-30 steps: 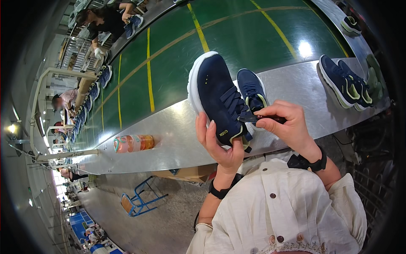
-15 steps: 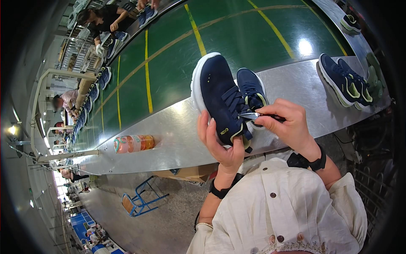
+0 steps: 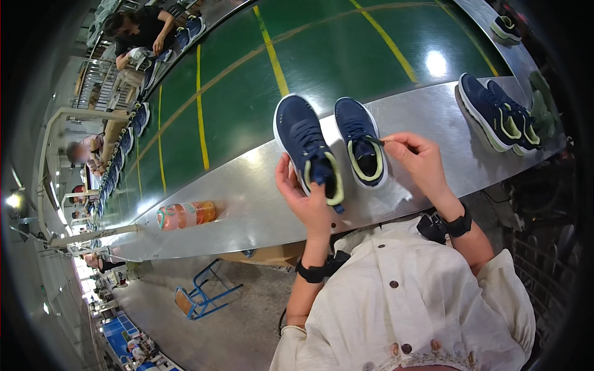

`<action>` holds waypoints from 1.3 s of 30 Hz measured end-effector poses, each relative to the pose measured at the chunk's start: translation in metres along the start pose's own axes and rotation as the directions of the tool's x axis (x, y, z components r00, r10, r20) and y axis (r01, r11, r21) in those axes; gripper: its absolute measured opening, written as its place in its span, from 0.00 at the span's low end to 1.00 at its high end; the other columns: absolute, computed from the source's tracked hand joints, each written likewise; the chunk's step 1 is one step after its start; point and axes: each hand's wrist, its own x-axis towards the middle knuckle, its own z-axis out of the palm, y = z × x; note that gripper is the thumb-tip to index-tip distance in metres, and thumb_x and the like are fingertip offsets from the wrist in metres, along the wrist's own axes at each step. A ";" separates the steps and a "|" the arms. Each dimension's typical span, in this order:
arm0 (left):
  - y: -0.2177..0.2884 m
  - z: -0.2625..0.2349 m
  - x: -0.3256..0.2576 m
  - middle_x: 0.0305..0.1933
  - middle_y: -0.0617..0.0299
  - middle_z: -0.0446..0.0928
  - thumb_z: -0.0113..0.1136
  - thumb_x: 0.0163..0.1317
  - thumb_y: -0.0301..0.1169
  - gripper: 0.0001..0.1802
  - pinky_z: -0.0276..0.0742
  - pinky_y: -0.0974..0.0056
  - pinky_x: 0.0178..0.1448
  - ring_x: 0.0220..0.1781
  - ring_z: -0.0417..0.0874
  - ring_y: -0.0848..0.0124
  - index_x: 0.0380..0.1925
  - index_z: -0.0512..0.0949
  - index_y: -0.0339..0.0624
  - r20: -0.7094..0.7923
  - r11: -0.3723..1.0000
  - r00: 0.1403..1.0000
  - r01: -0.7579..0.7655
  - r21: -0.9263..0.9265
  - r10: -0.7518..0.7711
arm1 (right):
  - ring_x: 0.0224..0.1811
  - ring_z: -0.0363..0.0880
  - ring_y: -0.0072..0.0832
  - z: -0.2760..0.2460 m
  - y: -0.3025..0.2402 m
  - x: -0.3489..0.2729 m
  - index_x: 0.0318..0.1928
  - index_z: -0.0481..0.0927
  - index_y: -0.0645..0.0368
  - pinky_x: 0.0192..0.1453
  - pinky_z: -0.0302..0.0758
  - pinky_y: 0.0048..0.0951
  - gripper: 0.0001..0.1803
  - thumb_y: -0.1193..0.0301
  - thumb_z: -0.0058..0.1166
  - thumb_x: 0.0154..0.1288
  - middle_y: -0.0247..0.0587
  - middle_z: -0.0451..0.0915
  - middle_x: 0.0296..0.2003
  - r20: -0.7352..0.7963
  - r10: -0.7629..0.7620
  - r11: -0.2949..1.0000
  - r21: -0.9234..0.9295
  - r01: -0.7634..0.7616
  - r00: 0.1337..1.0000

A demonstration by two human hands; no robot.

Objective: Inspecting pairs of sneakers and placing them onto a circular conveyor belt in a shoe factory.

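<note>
A navy sneaker (image 3: 299, 127) with a white sole and pale green lining points away from me at the edge of the bench. My left hand (image 3: 303, 199) grips its heel end, thumb at the opening and fingers along the left side. Just right of it stands the matching sneaker (image 3: 354, 117), its opening toward me. My right hand (image 3: 416, 157) is closed at that shoe's right collar. Between its thumb and fingers is a small pointed tool (image 3: 376, 141), dark and mostly hidden here, its tip over the tongue.
A metal bench top (image 3: 260, 179) runs along a green belt (image 3: 235, 80) with yellow lines. On the bench lie a bottle of orange drink (image 3: 187, 215) at left and another navy pair (image 3: 489, 114) at right. Across the belt a person (image 3: 139, 37) handles shoes. A blue-framed stool (image 3: 204, 294) stands below.
The left sneaker has come down from its raised, sideways tilt, its opening now toward me. My right hand has moved up from that shoe to the other one's collar.
</note>
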 end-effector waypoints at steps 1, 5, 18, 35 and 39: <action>-0.007 -0.002 0.005 0.68 0.52 0.60 0.55 0.58 0.17 0.33 0.65 0.64 0.65 0.62 0.68 0.65 0.64 0.57 0.37 -0.026 0.995 0.995 0.093 -0.037 -0.094 | 0.34 0.73 0.12 -0.004 0.002 0.003 0.40 0.83 0.64 0.40 0.70 0.16 0.10 0.70 0.59 0.64 0.28 0.81 0.31 -0.048 -0.029 1.000 0.002 0.029 0.998; -0.005 -0.010 0.022 0.65 0.51 0.64 0.50 0.56 0.14 0.30 0.62 0.62 0.69 0.66 0.66 0.65 0.62 0.62 0.36 -0.152 0.951 0.944 0.303 0.059 -0.292 | 0.31 0.70 0.11 -0.015 0.015 0.012 0.40 0.82 0.63 0.37 0.67 0.15 0.10 0.68 0.59 0.64 0.25 0.79 0.29 -0.131 0.069 0.998 0.022 -0.067 0.989; -0.024 0.061 0.012 0.70 0.47 0.56 0.49 0.53 0.13 0.41 0.63 0.67 0.66 0.71 0.59 0.63 0.69 0.50 0.34 0.235 0.828 0.803 0.561 0.013 -0.547 | 0.30 0.71 0.11 -0.007 0.037 0.021 0.39 0.83 0.62 0.34 0.67 0.15 0.11 0.67 0.61 0.62 0.25 0.79 0.29 -0.123 0.073 0.990 -0.113 -0.087 0.990; 0.000 0.047 0.006 0.70 0.46 0.54 0.50 0.59 0.18 0.35 0.56 0.60 0.72 0.71 0.58 0.60 0.67 0.52 0.34 0.292 0.980 0.951 0.044 0.196 -0.101 | 0.45 0.76 0.42 -0.034 0.054 0.026 0.48 0.79 0.57 0.49 0.71 0.37 0.17 0.69 0.59 0.56 0.41 0.79 0.40 0.020 -0.257 0.421 -0.898 0.130 0.966; 0.024 0.019 0.001 0.70 0.43 0.57 0.51 0.58 0.18 0.29 0.53 0.52 0.73 0.72 0.59 0.50 0.62 0.61 0.31 0.334 0.823 0.871 -0.466 0.325 0.361 | 0.44 0.75 0.43 -0.017 0.028 0.010 0.49 0.78 0.57 0.49 0.70 0.39 0.20 0.70 0.61 0.54 0.42 0.79 0.42 0.080 -0.443 0.552 -0.761 0.342 0.893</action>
